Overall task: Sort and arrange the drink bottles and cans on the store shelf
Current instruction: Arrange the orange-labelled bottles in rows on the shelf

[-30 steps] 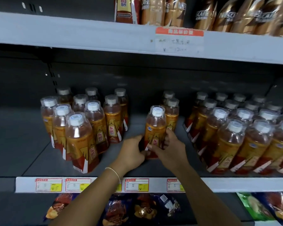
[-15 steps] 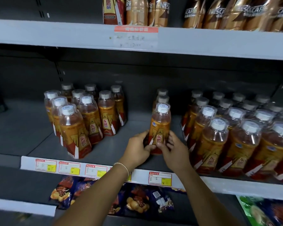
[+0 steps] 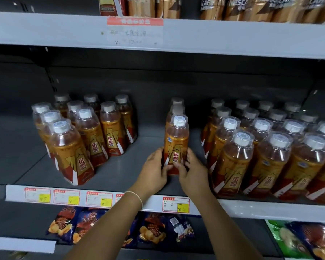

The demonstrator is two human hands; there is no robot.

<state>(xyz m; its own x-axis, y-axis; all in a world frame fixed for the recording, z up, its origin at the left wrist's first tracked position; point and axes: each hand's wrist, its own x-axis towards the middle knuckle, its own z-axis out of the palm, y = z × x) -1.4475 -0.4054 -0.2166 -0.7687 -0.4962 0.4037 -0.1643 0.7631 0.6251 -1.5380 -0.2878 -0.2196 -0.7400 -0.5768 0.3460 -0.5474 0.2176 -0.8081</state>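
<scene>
Centrally, both hands [image 3: 174, 171] grip one bottle [image 3: 176, 145] amid open shelf [image 3: 143, 147].

Shop aisle, stocked retail shelving.
Yellow-and-red price tags [image 3: 175, 204] are lining the white shelf edge [image 3: 261, 210], identical drink bottles [image 3: 233, 162] are standing in rows, snack bags [image 3: 152, 229] are lying underneath, coffee bottles [image 3: 235, 8] above.

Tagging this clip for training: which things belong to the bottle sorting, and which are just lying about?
In the job: held bottle, gripped by left hand and right hand; left bottle cluster; right bottle cluster; shelf.
Lying about: snack bags; price tags.
</scene>
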